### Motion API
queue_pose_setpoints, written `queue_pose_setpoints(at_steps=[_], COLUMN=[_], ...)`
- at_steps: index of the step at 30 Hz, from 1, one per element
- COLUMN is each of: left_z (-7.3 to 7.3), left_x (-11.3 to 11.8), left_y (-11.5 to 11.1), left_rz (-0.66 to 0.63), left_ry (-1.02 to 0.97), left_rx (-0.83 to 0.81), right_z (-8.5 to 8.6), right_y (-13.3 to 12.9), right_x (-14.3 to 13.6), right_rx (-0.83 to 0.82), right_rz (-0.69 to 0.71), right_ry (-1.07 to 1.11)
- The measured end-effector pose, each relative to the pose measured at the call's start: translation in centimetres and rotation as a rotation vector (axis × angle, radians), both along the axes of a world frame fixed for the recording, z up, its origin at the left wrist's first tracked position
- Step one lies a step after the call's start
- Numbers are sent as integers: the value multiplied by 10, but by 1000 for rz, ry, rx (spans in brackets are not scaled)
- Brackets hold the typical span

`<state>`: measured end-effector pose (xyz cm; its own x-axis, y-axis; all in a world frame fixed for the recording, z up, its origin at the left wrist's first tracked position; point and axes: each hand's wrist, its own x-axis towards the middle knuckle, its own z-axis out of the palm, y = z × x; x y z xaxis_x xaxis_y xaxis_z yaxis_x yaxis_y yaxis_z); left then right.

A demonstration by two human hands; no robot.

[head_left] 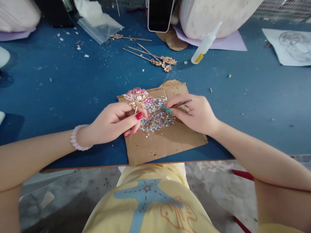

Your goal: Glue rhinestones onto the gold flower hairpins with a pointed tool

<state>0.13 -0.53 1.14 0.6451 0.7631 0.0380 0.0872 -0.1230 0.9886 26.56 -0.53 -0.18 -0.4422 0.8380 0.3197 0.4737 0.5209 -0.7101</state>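
The left hand [114, 121] is closed, pinching the thin gold stem of a flower-shaped ornament with pink stones, gold metal edging and a white pearl-like centre [139, 97]; its head rises just past the fingertips, over the far left part of a flat brown cardboard sheet [167, 145]. The right hand [200, 113], to the right of the ornament and apart from it, grips slim dark metal tweezers [182, 103] between thumb and fingers; whether their tips hold a stone cannot be told. Between the hands, a loose heap of tiny glittering multicoloured stones [159, 119] is spread directly on the cardboard, which rests on the blue tabletop [73, 81]. Farther back on the right is a translucent white squeeze bottle with a pointed nozzle and yellow label [205, 47], its contents indistinct. At the back left lies a clear plastic bag [103, 30] with crumpled white material [89, 13] against it; whether that sits inside is unclear. Several gold-coloured metal hairpins [168, 60] lie between bag and bottle.
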Motion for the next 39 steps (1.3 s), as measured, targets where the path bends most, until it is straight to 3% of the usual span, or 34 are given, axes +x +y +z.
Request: queue_pose_setpoints(at_steps=[10, 20, 39], left_z=[3, 1, 4], left_x=[0, -3, -1], left_y=[0, 1, 0], left_rz=[15, -45, -30], left_ry=[72, 126, 207], left_rx=[-36, -48, -80], right_z=[3, 2, 2], right_y=[0, -1, 0], right_x=[-1, -2, -2], right_rx=[15, -16, -40], right_rz=[46, 0, -6], right_ry=[-29, -25, -22])
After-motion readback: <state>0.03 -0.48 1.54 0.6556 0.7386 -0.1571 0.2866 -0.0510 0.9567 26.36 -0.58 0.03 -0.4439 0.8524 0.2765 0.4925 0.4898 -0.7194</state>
